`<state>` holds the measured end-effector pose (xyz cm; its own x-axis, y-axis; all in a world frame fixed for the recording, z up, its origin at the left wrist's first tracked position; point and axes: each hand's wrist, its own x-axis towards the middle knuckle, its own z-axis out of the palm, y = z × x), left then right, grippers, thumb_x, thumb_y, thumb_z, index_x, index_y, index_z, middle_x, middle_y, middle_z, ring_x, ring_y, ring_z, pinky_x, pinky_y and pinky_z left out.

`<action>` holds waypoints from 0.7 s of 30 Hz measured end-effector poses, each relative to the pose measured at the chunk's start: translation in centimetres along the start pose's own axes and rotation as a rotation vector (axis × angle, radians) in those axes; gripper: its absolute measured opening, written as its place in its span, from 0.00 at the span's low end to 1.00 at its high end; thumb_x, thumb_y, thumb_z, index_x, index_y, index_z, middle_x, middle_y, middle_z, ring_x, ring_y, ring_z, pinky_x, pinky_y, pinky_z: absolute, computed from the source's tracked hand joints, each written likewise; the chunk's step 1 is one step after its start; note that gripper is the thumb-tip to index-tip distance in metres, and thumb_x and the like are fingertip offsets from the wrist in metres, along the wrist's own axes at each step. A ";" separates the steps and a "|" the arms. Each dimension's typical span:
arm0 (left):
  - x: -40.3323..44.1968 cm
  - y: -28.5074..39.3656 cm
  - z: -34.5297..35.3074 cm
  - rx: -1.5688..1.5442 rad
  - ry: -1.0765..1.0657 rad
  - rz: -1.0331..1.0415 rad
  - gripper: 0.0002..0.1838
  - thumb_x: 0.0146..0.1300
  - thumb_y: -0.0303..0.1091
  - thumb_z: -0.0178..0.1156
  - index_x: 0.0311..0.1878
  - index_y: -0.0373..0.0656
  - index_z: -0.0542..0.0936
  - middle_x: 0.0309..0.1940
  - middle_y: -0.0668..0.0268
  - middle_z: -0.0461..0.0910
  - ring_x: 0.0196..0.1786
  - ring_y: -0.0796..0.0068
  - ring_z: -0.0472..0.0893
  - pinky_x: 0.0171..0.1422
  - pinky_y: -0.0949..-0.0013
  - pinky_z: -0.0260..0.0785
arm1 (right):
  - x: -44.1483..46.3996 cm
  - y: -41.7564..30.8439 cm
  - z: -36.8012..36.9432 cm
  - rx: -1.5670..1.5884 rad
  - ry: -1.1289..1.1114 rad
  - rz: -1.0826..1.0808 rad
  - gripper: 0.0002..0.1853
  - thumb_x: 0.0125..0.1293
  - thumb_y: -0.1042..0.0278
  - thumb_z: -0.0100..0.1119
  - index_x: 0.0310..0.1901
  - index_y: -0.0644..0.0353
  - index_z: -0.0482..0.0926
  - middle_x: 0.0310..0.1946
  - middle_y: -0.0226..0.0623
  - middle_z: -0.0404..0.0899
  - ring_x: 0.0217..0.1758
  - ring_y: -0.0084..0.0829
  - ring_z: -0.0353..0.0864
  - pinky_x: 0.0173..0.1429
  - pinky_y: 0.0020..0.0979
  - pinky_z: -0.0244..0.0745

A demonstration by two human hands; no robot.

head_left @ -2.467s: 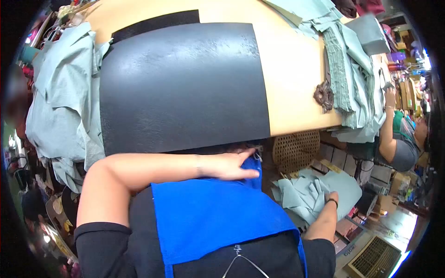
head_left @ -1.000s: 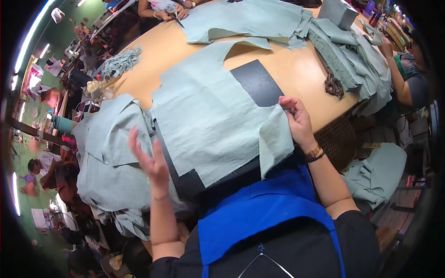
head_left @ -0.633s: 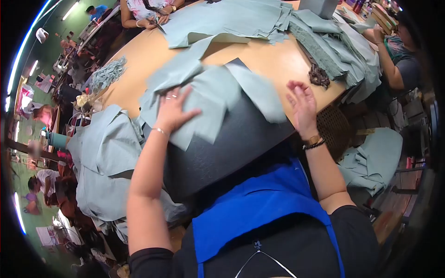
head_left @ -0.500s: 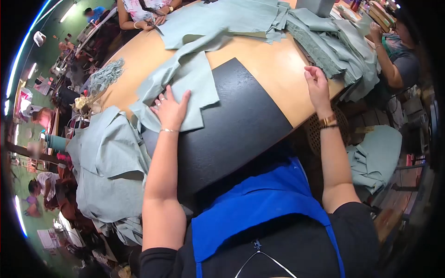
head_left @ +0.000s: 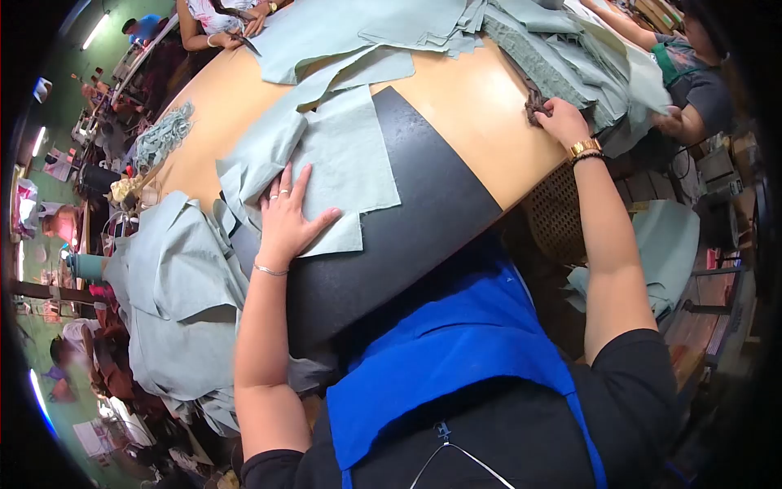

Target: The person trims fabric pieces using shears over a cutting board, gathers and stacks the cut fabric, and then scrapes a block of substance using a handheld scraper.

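My left hand (head_left: 285,216) lies flat with fingers spread on a pale grey-green piece of cloth or thin leather (head_left: 346,155). Part of that piece is folded over on its left, and it rests partly on a black mat (head_left: 423,179). Over at the table's right edge, my right hand (head_left: 564,124) has its fingers closed on a dark brown, lumpy, wrapped-looking handle (head_left: 535,106). The rest of that object is hard to make out against a stack of grey-green pieces (head_left: 562,69) beside it.
More grey-green sheets (head_left: 342,33) cover the far side of the wooden table (head_left: 464,90). Thin scraps (head_left: 163,134) lie at left, near a draped pile (head_left: 175,269). One co-worker's hands (head_left: 236,28) hold scissors at far left; another person (head_left: 692,90) is at right. A woven seat (head_left: 558,212) stands below.
My right hand has gone from empty above the table edge to gripping the dark brown handle. My left hand and the piece under it sit slightly lower and further left in view.
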<state>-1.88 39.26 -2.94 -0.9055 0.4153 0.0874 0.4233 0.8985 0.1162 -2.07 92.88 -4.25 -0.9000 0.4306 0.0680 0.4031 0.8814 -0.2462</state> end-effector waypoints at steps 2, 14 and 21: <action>0.0 0.9 0.8 0.007 0.014 -0.145 0.51 0.52 0.73 0.57 0.73 0.50 0.60 0.72 0.44 0.55 0.72 0.42 0.57 0.72 0.39 0.47 | 0.4 -1.1 -1.3 -0.129 -0.075 0.019 0.23 0.53 0.50 0.65 0.43 0.61 0.81 0.42 0.48 0.83 0.43 0.42 0.83 0.52 0.37 0.78; 6.3 -5.7 -2.2 -0.152 0.426 -0.197 0.22 0.64 0.51 0.58 0.53 0.45 0.79 0.47 0.49 0.80 0.51 0.53 0.80 0.57 0.58 0.71 | -13.6 -9.9 -0.3 1.762 -0.649 0.012 0.11 0.69 0.60 0.57 0.42 0.59 0.77 0.29 0.29 0.79 0.26 0.21 0.78 0.39 0.32 0.80; 8.7 -10.9 1.9 -0.259 0.142 -0.370 0.14 0.62 0.40 0.60 0.44 0.40 0.81 0.43 0.51 0.82 0.46 0.55 0.81 0.51 0.58 0.72 | -18.7 -14.8 1.8 1.824 -0.720 0.023 0.14 0.67 0.56 0.61 0.37 0.59 0.77 0.22 0.27 0.77 0.24 0.17 0.77 0.34 0.22 0.78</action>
<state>-14.42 33.35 -5.31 -0.9914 0.0345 0.1259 0.0832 0.9100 0.4062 8.49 71.47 -3.65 -0.9768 -0.1242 -0.1744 0.2140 -0.5450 -0.8107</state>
